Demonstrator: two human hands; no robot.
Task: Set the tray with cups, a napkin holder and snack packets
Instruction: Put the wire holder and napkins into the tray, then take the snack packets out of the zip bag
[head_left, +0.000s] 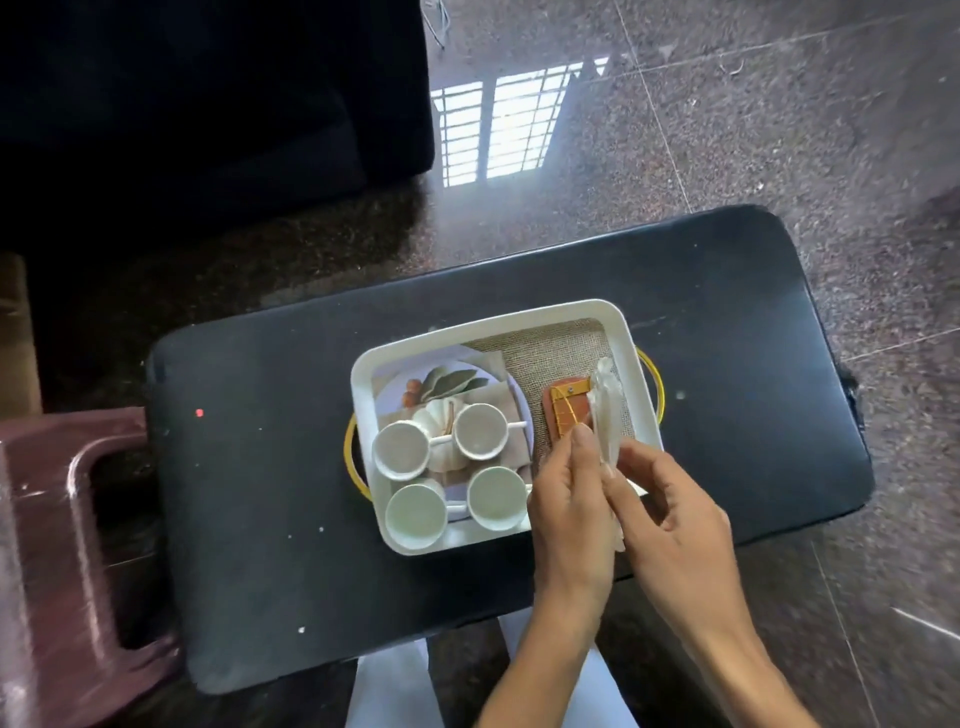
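Observation:
A white tray with gold handles sits on a black table. Several white cups stand in its left half, one of them at the left. An orange napkin holder lies in the tray's right part on a burlap-patterned lining. Both hands pinch a stack of white napkins held upright just right of the holder. My left hand grips the stack from the left side, my right hand from the right. No snack packets are in view.
A maroon plastic chair stands left of the table. A dark sofa fills the upper left. Polished speckled stone floor surrounds the table. My light trousers show below the table's near edge.

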